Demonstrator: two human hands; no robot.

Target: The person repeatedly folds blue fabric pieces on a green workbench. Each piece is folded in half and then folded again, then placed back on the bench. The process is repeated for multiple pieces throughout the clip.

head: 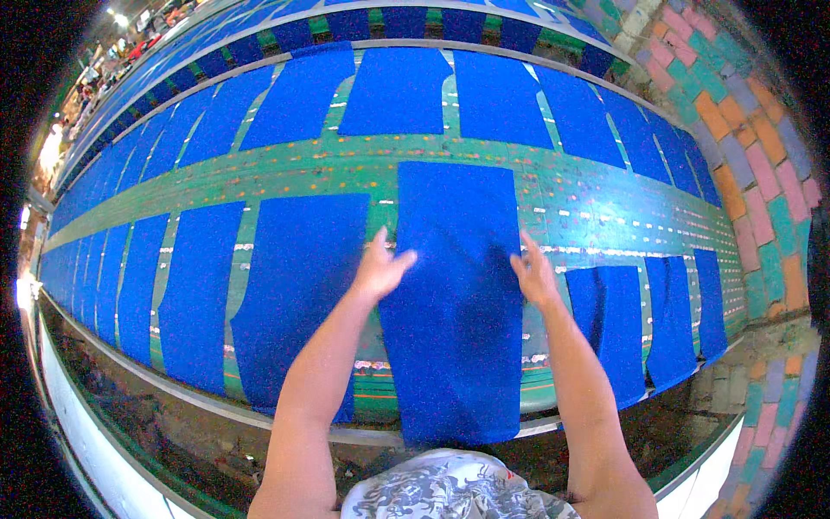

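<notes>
A blue fabric panel (457, 292) lies lengthwise in front of me on a long green table (298, 165), its lower end reaching over the near edge. At its left side is my left hand (382, 266), fingers apart, thumb over the fabric's edge. My right hand (537, 269) is at the panel's right side, fingers spread. Neither hand grips the cloth; whether they touch it, I cannot tell. Left of the panel, another blue piece (305, 272) with a curved cut edge lies flat. To the right are several creased blue pieces (616, 324).
A far row of blue pieces (395, 91) runs along the table's other side. Beyond its rail (454, 47) stands another table with blue cloth. A floor of coloured paving bricks (765, 168) is at the right. A white surface (97, 415) curves along the lower left.
</notes>
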